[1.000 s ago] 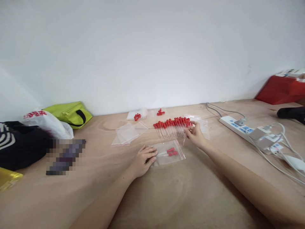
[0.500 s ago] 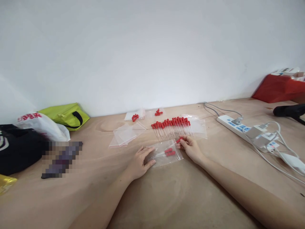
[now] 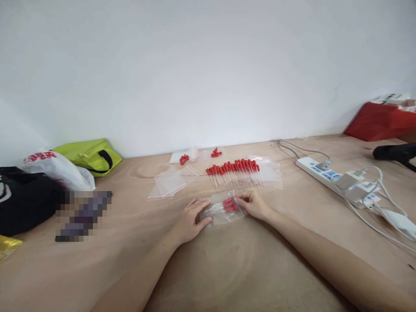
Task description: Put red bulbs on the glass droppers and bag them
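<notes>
Table: your wood-toned table (image 3: 201, 268) meets a pale wall (image 3: 208, 78) at its far edge.
Left side: a lime bag (image 3: 87, 157), a white plastic bag (image 3: 61, 169) and a black bag (image 3: 30, 203) sit crowded together; a gold item (image 3: 9, 248) shows at the picture's edge, and a dark item (image 3: 84, 216) is pixelated beyond reading.
Right side: a white power strip (image 3: 320, 173) carries plugged-in adapters (image 3: 350, 180) and looping cables (image 3: 307, 150); a red bag (image 3: 378, 123) and a black object (image 3: 391, 151) stand farther out.
Far edge: two small piles of red pieces, one left (image 3: 184, 159) and one right (image 3: 216, 153), lie near the wall.
Flat bags: clear bags (image 3: 171, 184) overlap left of the dropper row; another clear bag (image 3: 273, 174) extends from the row's right end.
Obstruction: the dropper row (image 3: 234, 168) lies just beyond your working bag; your own fingers cover parts of both its ends.
Working bag: the clear bag (image 3: 224, 220) lies flat between your hands, its red-lined edge toward the right.
Bag contents: droppers (image 3: 230, 205) with red bulbs and pale slender stems lie side by side, bulbs rightward; there appear to be three.
Left hand: your left hand (image 3: 190, 222) rests on the bag's left end, thumb spread from the fingers.
Right hand: your right hand (image 3: 256, 205) meets the red-lined edge, fingertips close together; you cannot tell what they grip.
</notes>
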Available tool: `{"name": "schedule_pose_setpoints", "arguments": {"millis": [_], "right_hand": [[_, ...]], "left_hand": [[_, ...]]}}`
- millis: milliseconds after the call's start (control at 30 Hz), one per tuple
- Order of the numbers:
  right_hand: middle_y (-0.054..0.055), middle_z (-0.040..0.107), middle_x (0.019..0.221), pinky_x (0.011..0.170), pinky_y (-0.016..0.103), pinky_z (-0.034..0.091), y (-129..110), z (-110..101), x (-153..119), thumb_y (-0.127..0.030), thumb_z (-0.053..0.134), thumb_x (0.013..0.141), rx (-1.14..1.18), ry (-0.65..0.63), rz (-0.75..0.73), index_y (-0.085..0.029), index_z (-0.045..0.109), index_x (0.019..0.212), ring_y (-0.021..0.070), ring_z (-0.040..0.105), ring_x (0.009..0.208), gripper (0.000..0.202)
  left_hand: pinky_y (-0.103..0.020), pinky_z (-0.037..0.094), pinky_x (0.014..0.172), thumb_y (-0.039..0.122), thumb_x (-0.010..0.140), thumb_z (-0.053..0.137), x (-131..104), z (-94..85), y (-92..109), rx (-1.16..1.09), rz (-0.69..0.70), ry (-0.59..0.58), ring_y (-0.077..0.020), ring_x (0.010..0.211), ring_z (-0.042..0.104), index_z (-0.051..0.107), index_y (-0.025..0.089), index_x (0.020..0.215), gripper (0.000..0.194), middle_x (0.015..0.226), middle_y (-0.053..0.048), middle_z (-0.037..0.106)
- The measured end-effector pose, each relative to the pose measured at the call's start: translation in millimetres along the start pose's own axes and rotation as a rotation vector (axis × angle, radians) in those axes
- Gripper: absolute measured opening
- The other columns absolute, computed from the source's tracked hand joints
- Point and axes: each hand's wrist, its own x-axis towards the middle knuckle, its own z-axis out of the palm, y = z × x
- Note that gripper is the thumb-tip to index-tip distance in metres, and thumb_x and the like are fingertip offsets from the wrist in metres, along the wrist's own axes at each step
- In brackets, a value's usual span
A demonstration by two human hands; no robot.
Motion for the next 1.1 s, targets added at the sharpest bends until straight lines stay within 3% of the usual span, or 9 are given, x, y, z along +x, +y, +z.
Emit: {"name": "schedule_pose_setpoints", "arguments": {"millis": [100,200,367,533,600,700,800,967,1100], "right_hand": [[0.003,0.066,0.067,0.053,0.025,0.047,1.2,-14.9,-3.5,-0.049,0.068,0.059,-0.139,0.107,-0.003,-0.015,0.066,0.078,0.0124,0.058,0.055,0.039],[-0.002,0.057,0.053,0.044,0.021,0.038,0.9,-23.2,-6.4,-0.042,0.071,0.057,-0.247,0.065,-0.045,-0.016,0.066,0.069,0.0079,0.047,0.045,0.030],[-0.001,0.056,0.061,0.047,0.021,0.037,-0.6,-18.5,-4.7,-0.039,0.067,0.061,-0.346,0.014,-0.162,-0.018,0.067,0.060,0.0083,0.046,0.051,0.021],[0.000,0.060,0.062,0.052,0.023,0.041,-2.3,-28.8,4.9,-0.037,0.065,0.062,-0.342,-0.046,-0.093,-0.017,0.066,0.062,0.0110,0.051,0.055,0.020],[0.000,0.061,0.060,0.053,0.024,0.041,-6.5,-36.0,15.9,-0.034,0.063,0.064,-0.423,0.079,-0.061,-0.017,0.064,0.062,0.0118,0.052,0.055,0.018],[0.001,0.060,0.061,0.058,0.026,0.042,-16.6,-39.4,40.4,-0.026,0.059,0.066,-0.666,0.380,-0.083,-0.017,0.058,0.062,0.0136,0.054,0.058,0.010],[0.005,0.062,0.073,0.066,0.028,0.043,-25.9,-31.3,64.7,-0.019,0.058,0.065,-0.857,0.541,-0.048,-0.016,0.056,0.074,0.0176,0.058,0.071,0.009],[0.017,0.062,0.089,0.070,0.033,0.044,-32.5,-11.5,87.2,-0.009,0.054,0.067,-1.011,0.558,0.164,-0.011,0.051,0.095,0.0263,0.059,0.086,0.028],[0.023,0.060,0.094,0.069,0.035,0.044,-33.6,-4.0,95.4,-0.005,0.052,0.068,-1.003,0.562,0.218,-0.007,0.048,0.100,0.0301,0.060,0.088,0.033]], "left_hand": [[-0.045,0.024,0.105,0.033,0.081,0.051,0.5,-0.8,1.1,-0.003,-0.007,-0.005,-0.0215,0.118,0.044,0.046,0.020,0.122,0.044,0.122,-0.007,0.054],[-0.047,0.025,0.104,0.033,0.081,0.051,1.0,-0.9,1.3,-0.009,0.003,-0.008,-0.0218,0.118,0.044,0.049,0.022,0.119,0.040,0.121,-0.006,0.055],[-0.050,0.025,0.102,0.033,0.080,0.052,2.1,-0.3,0.4,-0.007,0.011,-0.023,-0.0227,0.117,0.044,0.055,0.022,0.113,0.035,0.120,-0.006,0.055],[-0.050,0.025,0.102,0.032,0.080,0.053,1.8,-0.7,2.7,-0.016,0.020,-0.007,-0.0225,0.117,0.045,0.055,0.023,0.114,0.036,0.121,-0.007,0.055],[-0.050,0.026,0.102,0.032,0.079,0.053,1.1,-1.2,3.8,-0.024,0.025,0.006,-0.0224,0.115,0.047,0.055,0.022,0.114,0.036,0.119,-0.007,0.056],[-0.045,0.032,0.101,0.033,0.078,0.056,-0.7,-2.0,3.8,-0.053,0.030,0.075,-0.0219,0.114,0.048,0.056,0.021,0.112,0.036,0.117,-0.008,0.057],[-0.041,0.039,0.095,0.037,0.071,0.064,-2.5,-2.5,1.8,-0.085,-0.001,0.138,-0.0234,0.111,0.050,0.056,0.019,0.111,0.044,0.118,-0.009,0.056],[-0.043,0.041,0.092,0.040,0.062,0.071,-2.7,-3.4,0.7,-0.088,-0.022,0.126,-0.0248,0.105,0.053,0.058,0.020,0.107,0.051,0.112,-0.008,0.059],[-0.042,0.042,0.091,0.040,0.063,0.070,-1.6,-4.8,2.8,-0.083,-0.006,0.117,-0.0247,0.104,0.054,0.060,0.020,0.103,0.047,0.109,-0.009,0.061]]}}
